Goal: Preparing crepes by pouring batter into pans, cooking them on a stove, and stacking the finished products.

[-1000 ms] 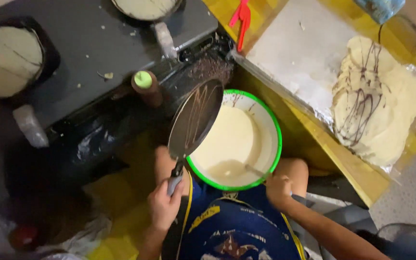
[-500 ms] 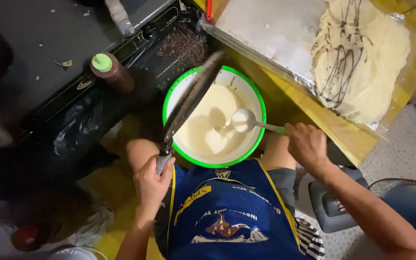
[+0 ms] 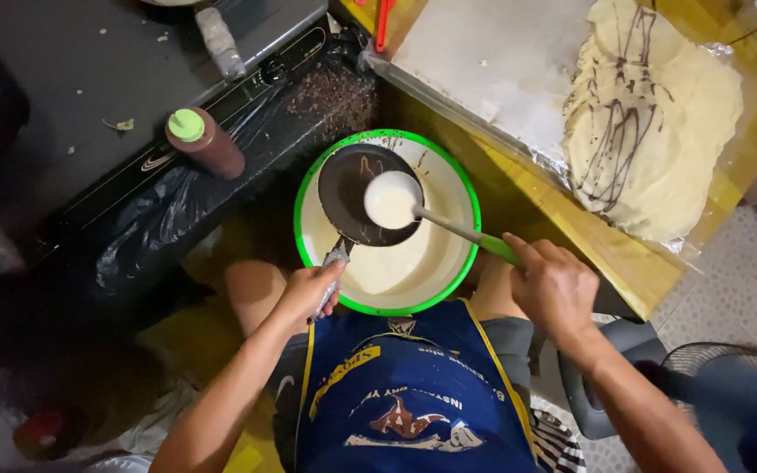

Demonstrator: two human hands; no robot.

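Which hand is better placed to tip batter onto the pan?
Right. The right hand holds the ladle, full of batter, directly over the dark pan; the left hand grips the pan's handle.

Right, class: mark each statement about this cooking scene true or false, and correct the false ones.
1. The left hand holds a dark pan over the green-rimmed bowl. True.
2. The ladle in the right hand is empty. False: it holds pale batter.
3. The brown bottle has a green cap. True.
4. The crepes on the foil are plain. False: dark sauce is drizzled over them.
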